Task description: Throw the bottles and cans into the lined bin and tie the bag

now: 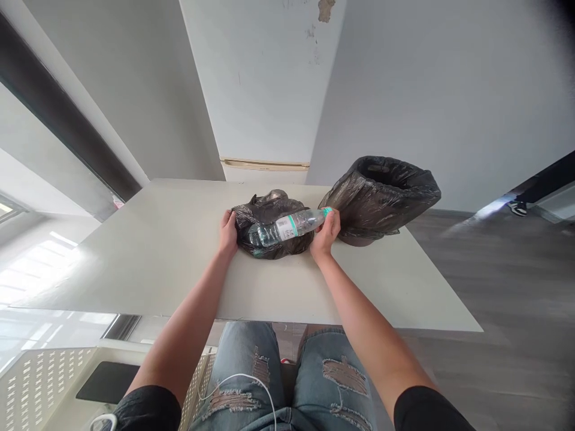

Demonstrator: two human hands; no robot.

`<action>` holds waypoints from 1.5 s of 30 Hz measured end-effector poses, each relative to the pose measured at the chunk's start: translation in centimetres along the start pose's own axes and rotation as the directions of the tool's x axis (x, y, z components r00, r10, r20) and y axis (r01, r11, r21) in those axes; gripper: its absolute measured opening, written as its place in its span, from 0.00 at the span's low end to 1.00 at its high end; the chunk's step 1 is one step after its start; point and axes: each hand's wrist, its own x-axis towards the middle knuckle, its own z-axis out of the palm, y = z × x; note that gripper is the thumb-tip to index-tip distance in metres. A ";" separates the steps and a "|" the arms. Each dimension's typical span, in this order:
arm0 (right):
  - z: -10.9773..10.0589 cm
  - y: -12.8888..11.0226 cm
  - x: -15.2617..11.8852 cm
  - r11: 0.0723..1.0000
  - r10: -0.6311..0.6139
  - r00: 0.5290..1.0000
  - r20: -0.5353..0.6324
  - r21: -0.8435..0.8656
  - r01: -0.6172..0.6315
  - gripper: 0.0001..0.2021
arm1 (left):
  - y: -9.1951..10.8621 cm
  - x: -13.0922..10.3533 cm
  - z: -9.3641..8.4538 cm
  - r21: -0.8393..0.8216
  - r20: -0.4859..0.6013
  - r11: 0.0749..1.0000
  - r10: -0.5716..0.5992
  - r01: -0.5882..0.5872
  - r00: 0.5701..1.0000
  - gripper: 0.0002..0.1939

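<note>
A clear plastic bottle with a green cap and a white and green label lies slanted across a black plastic bag. My right hand is closed round the bottle's neck end, close to the cap. The bottle's base points left, into the open part of the bag. On the bag's left side, my left hand grips its edge, with the fingertips partly hidden. Just right of my right hand stands a bin lined with a black bag, its mouth open and tilted.
The white table carries both bags. A pale door or cabinet front and grey walls rise behind it. Below left is a cream perforated basket with a dark flat item. A person's shoe shows at far right.
</note>
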 end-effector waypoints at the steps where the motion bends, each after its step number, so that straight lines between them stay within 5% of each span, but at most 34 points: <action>1: 0.2 0.1 0.0 0.998 0.050 0.999 0.011 0.049 -0.050 0.26 | 0.1 0.0 0.1 0.012 0.000 1.000 0.008 -0.008 1.000 0.17; 4: 0.7 0.2 0.0 0.970 0.185 0.977 0.102 0.142 -0.198 0.24 | 1.0 -0.5 0.4 0.076 -0.035 0.995 0.060 -0.057 0.998 0.14; 7: 0.9 0.0 0.0 0.944 0.238 0.949 0.209 0.181 -0.276 0.24 | 2.8 -1.6 0.9 0.209 -0.066 0.951 0.245 -0.227 0.967 0.18; 11: 0.9 -0.8 0.0 0.893 0.259 0.910 0.324 0.279 -0.353 0.22 | 5.8 -3.6 1.1 0.364 0.112 0.835 0.401 -0.413 0.909 0.11; 17: 1.0 -1.5 -0.3 0.862 0.270 0.856 0.441 0.285 -0.419 0.22 | 10.8 -6.9 0.2 0.248 0.336 0.934 0.167 -0.258 0.927 0.35; 21: 1.0 -1.7 -0.6 0.845 0.271 0.804 0.529 0.270 -0.462 0.22 | 13.9 -10.1 -0.1 0.572 0.591 0.718 -0.027 -0.395 0.806 0.25; 24: 1.0 -2.0 -0.7 0.830 0.236 0.785 0.573 0.301 -0.469 0.24 | 15.1 -12.4 0.3 0.671 0.659 0.552 -0.136 -0.496 0.740 0.23; 28: 1.1 -2.2 -1.1 0.831 0.161 0.698 0.698 0.286 -0.477 0.30 | 16.0 -13.0 -0.5 0.664 0.705 0.556 -0.242 -0.500 0.667 0.18; 31: 1.1 -2.0 -1.6 0.915 0.095 0.630 0.771 0.182 -0.361 0.24 | 16.0 -11.3 -2.9 0.667 0.598 0.618 -0.110 -0.417 0.794 0.24; 33: 1.1 -1.7 -1.9 0.981 0.046 0.593 0.804 0.076 -0.178 0.18 | 15.3 -9.4 -5.2 0.695 0.411 0.644 0.010 -0.320 0.912 0.27; 35: 1.3 -1.3 -2.2 0.998 -0.028 0.567 0.824 -0.003 0.055 0.14 | 14.1 -7.1 -7.7 0.726 0.173 0.652 0.133 -0.217 0.976 0.28; 39: 1.8 -0.7 -2.9 0.926 -0.166 0.466 0.869 -0.026 0.378 0.09 | 11.2 -3.3 -11.5 0.780 -0.099 0.616 0.288 -0.105 0.953 0.30; 45: 2.0 -0.8 -3.4 0.887 -0.087 0.278 0.957 -0.053 0.458 0.19 | 8.4 -1.2 -13.1 0.785 -0.177 0.619 0.275 -0.034 0.945 0.32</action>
